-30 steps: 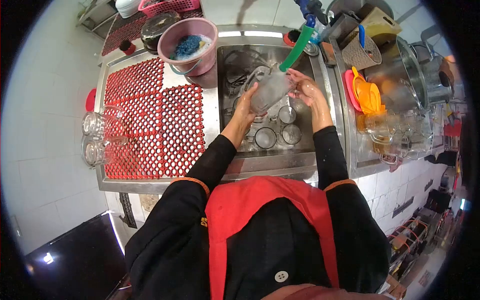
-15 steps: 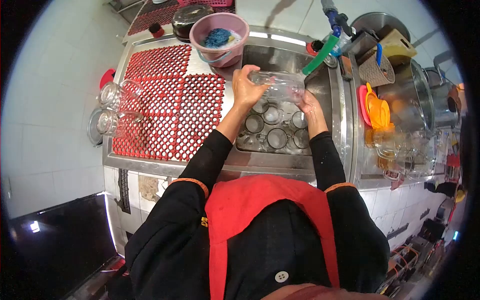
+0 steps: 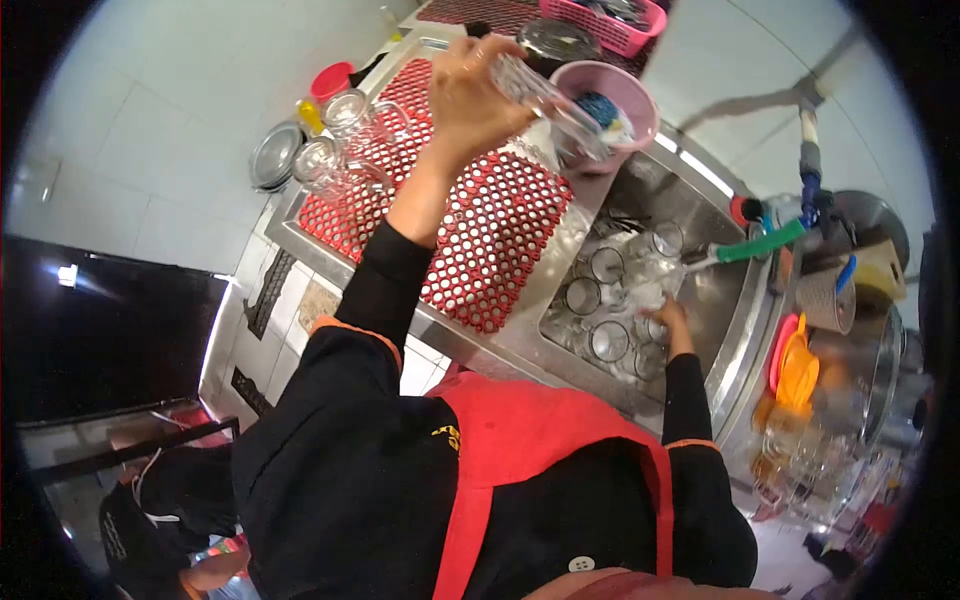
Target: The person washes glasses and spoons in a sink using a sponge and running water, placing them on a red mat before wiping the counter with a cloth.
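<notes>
Left hand: wrapped round a clear jug, raised above the red mat; blurred.
Jug: held aslant in the air, partly overlapping the pink bucket in view.
Right hand: lowered into the sink, fingers bent among the mugs; impossible to tell whether gripping one.
Mugs: clustered in the sink, close together.
Green hose: reaching over the sink from the right, sending water down near the mugs.
Mat: lying on the worktop, left of the sink.
Two other jugs: set side by side at the mat's left edge.
Bucket: beside the sink, holding a blue scrubber and suds.
Black pot: just behind the bucket, near a pink basket.
Orange plasticware: right of the sink, beside more glassware.
</notes>
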`<state>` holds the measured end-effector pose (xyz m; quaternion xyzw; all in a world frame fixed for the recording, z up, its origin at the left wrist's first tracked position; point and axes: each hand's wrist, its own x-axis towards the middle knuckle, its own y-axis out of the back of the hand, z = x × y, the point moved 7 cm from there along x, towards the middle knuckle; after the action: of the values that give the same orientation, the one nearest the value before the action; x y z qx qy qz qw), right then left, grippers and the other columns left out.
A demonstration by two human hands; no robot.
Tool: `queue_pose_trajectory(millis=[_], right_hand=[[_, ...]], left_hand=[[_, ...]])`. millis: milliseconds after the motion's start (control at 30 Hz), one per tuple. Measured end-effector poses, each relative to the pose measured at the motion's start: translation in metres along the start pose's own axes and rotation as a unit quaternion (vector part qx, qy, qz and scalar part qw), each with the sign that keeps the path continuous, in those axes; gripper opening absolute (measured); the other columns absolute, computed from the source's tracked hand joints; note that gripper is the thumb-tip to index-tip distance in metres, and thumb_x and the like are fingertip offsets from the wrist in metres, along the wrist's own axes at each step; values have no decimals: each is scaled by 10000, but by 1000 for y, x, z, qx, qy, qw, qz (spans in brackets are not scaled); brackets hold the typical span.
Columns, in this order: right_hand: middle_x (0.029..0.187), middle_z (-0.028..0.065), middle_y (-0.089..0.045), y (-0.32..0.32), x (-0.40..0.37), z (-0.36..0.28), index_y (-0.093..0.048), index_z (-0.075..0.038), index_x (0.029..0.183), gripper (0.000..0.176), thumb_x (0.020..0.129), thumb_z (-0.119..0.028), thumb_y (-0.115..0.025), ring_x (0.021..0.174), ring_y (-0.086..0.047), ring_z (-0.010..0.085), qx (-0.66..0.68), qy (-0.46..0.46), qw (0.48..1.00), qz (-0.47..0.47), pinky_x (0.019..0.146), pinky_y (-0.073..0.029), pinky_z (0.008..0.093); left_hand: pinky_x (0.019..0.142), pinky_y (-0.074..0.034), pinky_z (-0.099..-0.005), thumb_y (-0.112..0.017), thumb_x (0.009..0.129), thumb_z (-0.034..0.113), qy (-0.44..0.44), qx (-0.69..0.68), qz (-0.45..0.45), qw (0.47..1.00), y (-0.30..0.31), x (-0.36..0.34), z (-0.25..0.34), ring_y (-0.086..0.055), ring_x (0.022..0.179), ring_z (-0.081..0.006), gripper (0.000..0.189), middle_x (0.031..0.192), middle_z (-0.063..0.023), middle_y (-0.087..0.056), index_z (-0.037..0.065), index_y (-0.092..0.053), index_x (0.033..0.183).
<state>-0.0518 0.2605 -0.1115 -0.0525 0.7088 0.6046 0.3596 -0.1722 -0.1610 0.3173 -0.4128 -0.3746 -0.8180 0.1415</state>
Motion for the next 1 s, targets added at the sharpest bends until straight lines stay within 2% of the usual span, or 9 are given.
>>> queue_pose_trajectory(millis=[67,233,300,500,700,800,867,933,1000], right_hand=[[1139,167,-494,-60,38,24,-240,-148,1290,1017,480,-480,-757,1082,-447,299,-80,3,996,-36,928,-294,472],[1155,153,-476,-2,-39,-8,-334,-103,1203,887,478,-344,-784,1128,-388,303,1,-64,998,14,890,-321,433],[1135,147,-487,4,-42,1,-362,-82,1165,837,477,-296,-786,1139,-371,296,9,-102,994,33,880,-323,426],[1118,155,-470,50,-63,-11,-424,-47,1087,726,458,-209,-747,1121,-367,303,89,3,992,94,938,-290,396],[1003,118,-504,131,-104,-45,-456,-79,1080,712,443,-228,-735,993,-425,282,-26,217,937,274,859,-353,364],[990,120,-508,177,-132,-65,-467,-85,1066,708,422,-201,-738,999,-432,281,103,237,921,291,852,-362,351],[984,137,-509,190,-131,-65,-462,-69,1064,710,420,-180,-740,1005,-444,285,144,230,918,288,854,-360,341],[944,104,-510,201,-130,-62,-462,-74,1050,665,438,-147,-710,915,-496,247,286,303,849,324,776,-412,315],[923,57,-511,204,-138,-59,-463,-69,1059,618,481,-101,-680,836,-523,200,356,245,852,297,708,-430,303]], left_hand=[[736,-409,-369,-765,471,411,15,96,9,995,10,17,-31,-487,846,-303,485,886,-118,-511,174,-584,853],[727,-444,-390,-758,511,380,51,292,-22,955,9,45,-97,-484,893,-316,483,938,-107,-506,210,-576,925],[744,-432,-428,-763,514,374,143,351,-102,920,-3,41,-145,-446,952,-335,516,986,-118,-484,199,-567,959],[772,-379,-496,-696,594,341,209,412,-158,873,-19,18,-213,-388,1029,-359,478,1063,-124,-455,210,-543,1028],[794,-338,-559,-584,699,296,239,438,-214,840,-30,-5,-247,-366,1073,-358,362,1129,-117,-431,222,-529,1049],[829,-355,-548,-733,553,407,228,461,-306,801,-39,-2,-222,-374,1103,-347,642,1200,-97,-401,249,-489,1126],[854,-347,-535,-727,574,391,208,467,-297,807,-34,5,-177,-373,1115,-335,632,1185,-98,-423,250,-482,1138],[879,-338,-522,-721,594,376,196,481,-280,807,-35,3,-148,-373,1127,-322,622,1170,-100,-445,250,-474,1151],[901,-370,-417,-721,623,306,81,301,-232,922,-51,2,-110,-432,1098,-264,565,1067,-102,-523,193,-501,1130]])
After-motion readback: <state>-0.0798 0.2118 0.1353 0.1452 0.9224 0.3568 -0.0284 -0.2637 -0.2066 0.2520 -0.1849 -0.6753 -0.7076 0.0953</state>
